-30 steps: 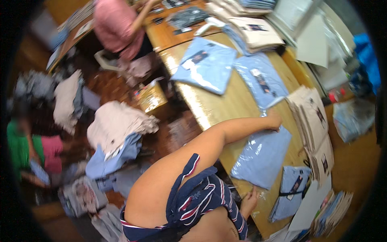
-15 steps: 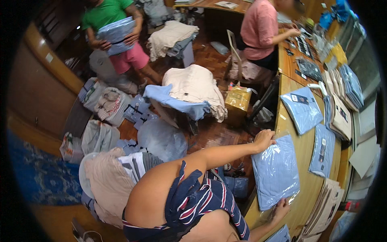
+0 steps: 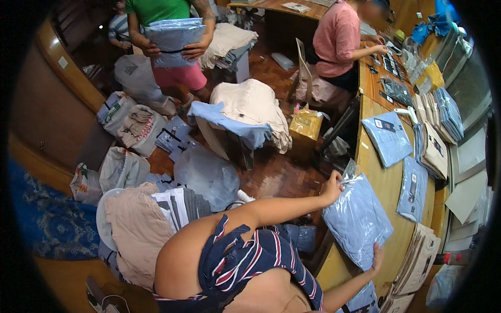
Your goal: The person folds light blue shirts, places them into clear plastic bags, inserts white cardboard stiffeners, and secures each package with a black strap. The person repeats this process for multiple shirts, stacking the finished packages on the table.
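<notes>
A folded light-blue garment in a clear plastic bag [image 3: 357, 221] lies at the left edge of the wooden table, between my hands. My left hand [image 3: 332, 189] is closed, pinching the bag's bunched clear plastic at its far left corner. At the near right side, my right hand [image 3: 376, 256] grips the bag's edge; part of its fingers is hidden. Just beyond the right hand lies another bagged blue garment [image 3: 412, 190] with a dark tag. Below my right forearm, a further blue bagged piece [image 3: 361, 298] shows partly.
Stacked beige garments [image 3: 415, 258] line the wooden table [image 3: 373, 175]'s right side. Farther up lies a tagged blue garment [image 3: 387, 136]. A person in pink [image 3: 334, 39] sits at the table's far end; another in green [image 3: 164, 11] stands holding blue packages. Filled bags [image 3: 141, 128] crowd the floor.
My left hand has shifted to pinch the gathered plastic at the corner. The bagged garment has turned slightly, and my right hand has moved up its right edge. The person in green has come nearer.
</notes>
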The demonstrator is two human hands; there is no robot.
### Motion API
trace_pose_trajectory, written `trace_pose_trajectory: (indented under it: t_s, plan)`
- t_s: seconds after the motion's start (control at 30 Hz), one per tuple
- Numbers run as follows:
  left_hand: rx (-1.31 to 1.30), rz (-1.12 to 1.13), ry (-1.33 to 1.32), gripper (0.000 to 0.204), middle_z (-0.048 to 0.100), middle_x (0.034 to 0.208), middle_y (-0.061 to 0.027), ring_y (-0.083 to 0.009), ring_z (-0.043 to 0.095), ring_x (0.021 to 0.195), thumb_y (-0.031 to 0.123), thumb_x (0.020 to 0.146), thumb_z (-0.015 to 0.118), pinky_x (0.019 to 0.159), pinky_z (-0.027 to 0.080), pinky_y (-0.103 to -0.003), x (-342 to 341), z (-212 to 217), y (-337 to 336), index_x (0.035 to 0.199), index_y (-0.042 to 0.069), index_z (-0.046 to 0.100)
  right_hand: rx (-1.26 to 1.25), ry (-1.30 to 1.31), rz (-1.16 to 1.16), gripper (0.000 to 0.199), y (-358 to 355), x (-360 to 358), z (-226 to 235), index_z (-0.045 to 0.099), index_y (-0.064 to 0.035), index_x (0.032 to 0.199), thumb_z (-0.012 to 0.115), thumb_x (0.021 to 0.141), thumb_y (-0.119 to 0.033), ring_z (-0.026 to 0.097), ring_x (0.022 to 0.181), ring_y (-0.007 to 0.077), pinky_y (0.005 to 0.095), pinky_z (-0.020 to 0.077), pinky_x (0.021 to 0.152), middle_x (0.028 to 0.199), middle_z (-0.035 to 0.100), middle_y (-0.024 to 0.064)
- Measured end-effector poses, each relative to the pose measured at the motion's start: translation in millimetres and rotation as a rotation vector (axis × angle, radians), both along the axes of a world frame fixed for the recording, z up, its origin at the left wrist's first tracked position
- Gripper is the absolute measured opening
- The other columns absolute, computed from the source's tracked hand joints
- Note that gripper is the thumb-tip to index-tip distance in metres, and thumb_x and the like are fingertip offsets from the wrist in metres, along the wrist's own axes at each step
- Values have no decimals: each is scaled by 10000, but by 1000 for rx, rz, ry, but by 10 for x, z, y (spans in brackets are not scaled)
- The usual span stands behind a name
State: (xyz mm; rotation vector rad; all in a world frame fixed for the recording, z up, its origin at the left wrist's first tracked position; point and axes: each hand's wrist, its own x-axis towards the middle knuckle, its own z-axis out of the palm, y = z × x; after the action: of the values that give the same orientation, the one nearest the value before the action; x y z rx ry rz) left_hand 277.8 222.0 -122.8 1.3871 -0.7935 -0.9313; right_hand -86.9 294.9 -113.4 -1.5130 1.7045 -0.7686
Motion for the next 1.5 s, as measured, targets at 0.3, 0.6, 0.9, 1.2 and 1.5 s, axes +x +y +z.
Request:
trace_pose_trajectory:
  t_s: [0.3, 0.6, 0.9, 1.2, 1.5]
  plan:
    - [-108, 279, -371, 254, 550, 827, -184, -356, 528, 779, -12, 721, 398, 661, 400, -421, 1216, 336, -365, 944, 87, 469, -10, 145, -370, 566, 498, -22, 411, 390, 60, 1136, 536, 769, -344, 431, 1034, 306, 358, 308, 886, 1126, 456, 204]
    - [1015, -515, -902, 703, 441, 1103, -243, -359, 445, 1030, 476, 682, 537, 866, 355, -395, 3161, -739, 1316, 1213, 71, 320, -98, 855, -917, 449, 428, 1244, 1685, 416, 36, 1111, 552, 759, -206, 456, 997, 354, 379, 359, 830, 1084, 478, 232]
    - [1331, 612, -445, 573, 517, 959, -236, -354, 491, 966, 291, 676, 539, 819, 383, -401, 3714, -1468, 2842, 1179, 91, 353, -702, 354, 833, 654, -649, 4462, 2068, 438, -151, 1158, 695, 559, -91, 419, 1033, 327, 375, 348, 862, 1157, 404, 165]
    - [894, 737, -230, 512, 588, 895, -134, -353, 544, 855, 54, 604, 486, 717, 426, -378, 3520, -1316, 2461, 1090, 215, 464, -713, -321, 558, 1096, -524, 6988, 1303, 75, -63, 1298, 759, 494, -358, 180, 1196, 377, 538, 202, 894, 1314, 95, 235]
    - [846, 575, 368, 521, 536, 1045, -113, -267, 498, 962, 94, 656, 544, 739, 416, -372, 2865, -1951, 3540, 1149, 219, 431, -987, -140, 169, 1014, -1272, 7717, 741, 179, 93, 1230, 740, 527, -375, 266, 1162, 370, 398, 209, 972, 1234, 250, 299]
